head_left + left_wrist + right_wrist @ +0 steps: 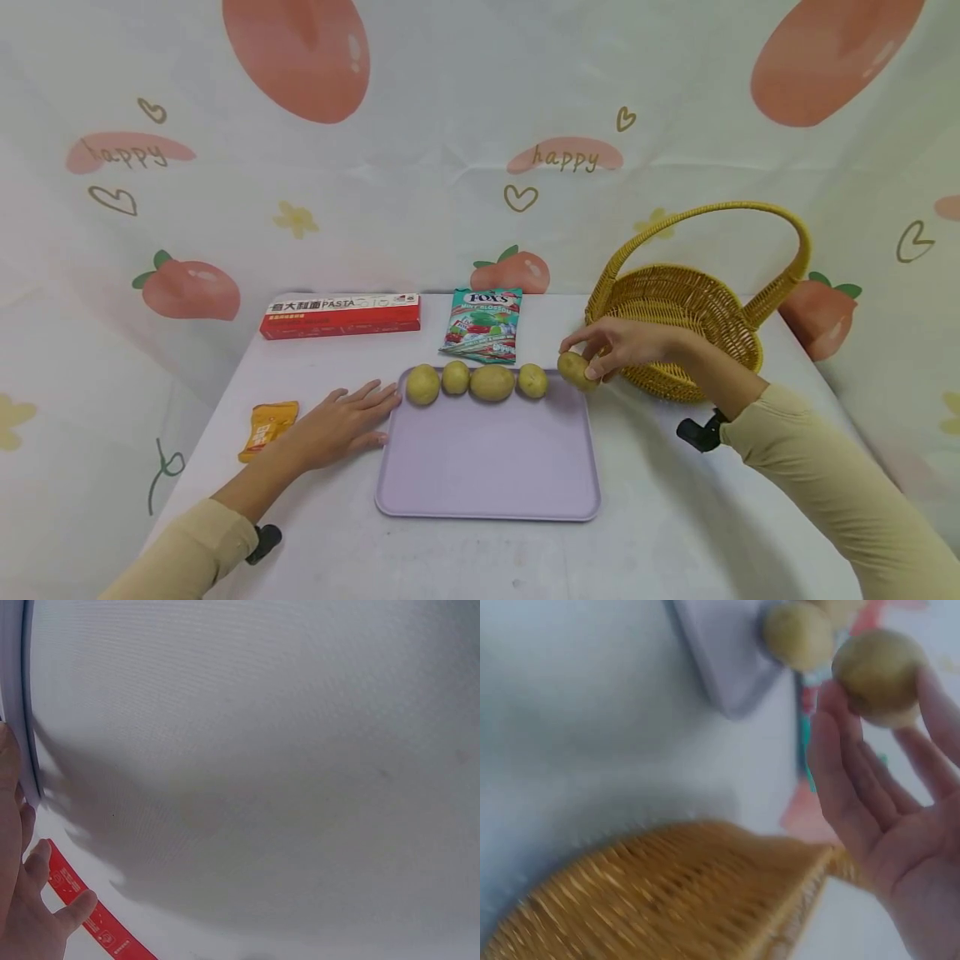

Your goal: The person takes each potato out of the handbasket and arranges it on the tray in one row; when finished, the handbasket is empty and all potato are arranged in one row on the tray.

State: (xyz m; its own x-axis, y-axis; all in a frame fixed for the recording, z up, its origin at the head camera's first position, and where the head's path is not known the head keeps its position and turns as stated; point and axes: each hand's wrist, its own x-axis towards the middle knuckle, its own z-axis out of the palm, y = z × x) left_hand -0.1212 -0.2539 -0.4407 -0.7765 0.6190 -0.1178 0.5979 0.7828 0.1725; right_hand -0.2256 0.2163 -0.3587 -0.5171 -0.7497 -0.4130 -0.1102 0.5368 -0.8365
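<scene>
A potato [576, 371] is pinched between the thumb and fingers of my right hand [626, 346], over the tray's far right corner. The right wrist view shows the same potato [881, 675] at the fingertips. Along the far edge of the pale purple tray [491, 467] lie several more potatoes [492, 383] in a row. My left hand [341, 425] rests flat with its fingers spread, fingertips at the tray's left edge. Behind my right hand stands a wicker basket [675, 292] with a tall handle, tilted so its inside shows.
At the back left lies a red and white pasta box [341, 317]. A green bag of mint sweets [483, 325] lies behind the tray. To the left of my left hand is a small orange packet [268, 427]. A printed cloth [420, 208] hangs behind the table.
</scene>
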